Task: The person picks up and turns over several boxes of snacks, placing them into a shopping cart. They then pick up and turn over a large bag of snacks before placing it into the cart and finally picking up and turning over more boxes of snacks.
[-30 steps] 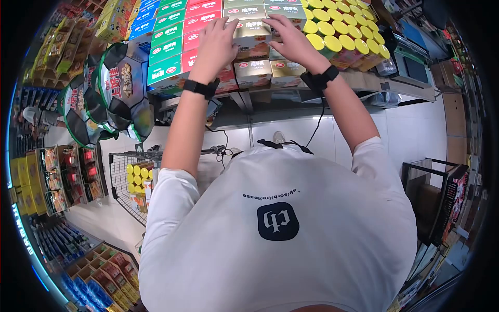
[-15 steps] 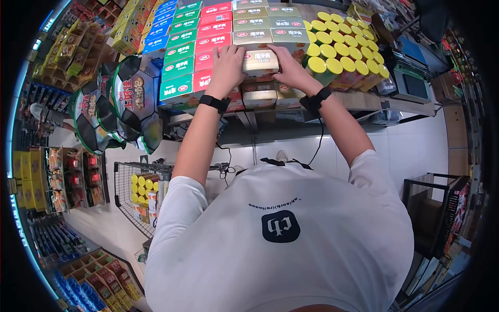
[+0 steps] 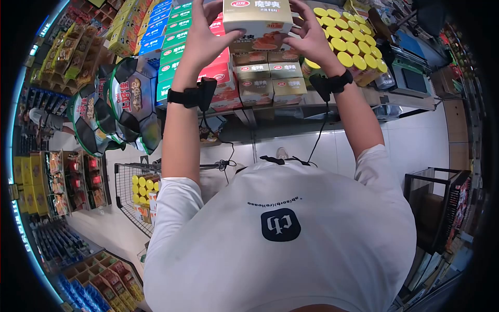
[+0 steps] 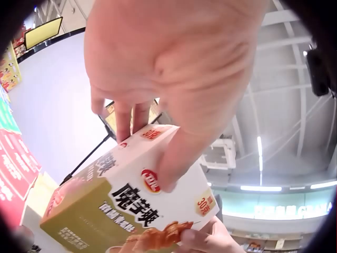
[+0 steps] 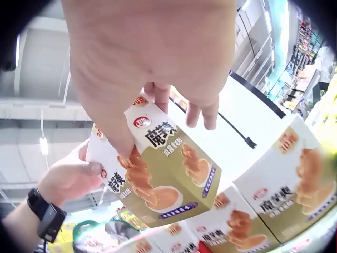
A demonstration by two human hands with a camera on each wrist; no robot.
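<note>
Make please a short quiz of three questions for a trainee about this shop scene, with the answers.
1. True or false: only the left hand holds the beige box.
2. What colour are the lids of the jars to the right of the stacked boxes?
3. Multiple choice: the wire cart stands A) on the person's left, low near the floor; B) on the shelf; C) behind the jars.

Key
1. False: the right hand grips it too, one hand on each side, lifted above the stack.
2. Yellow.
3. A.
</note>
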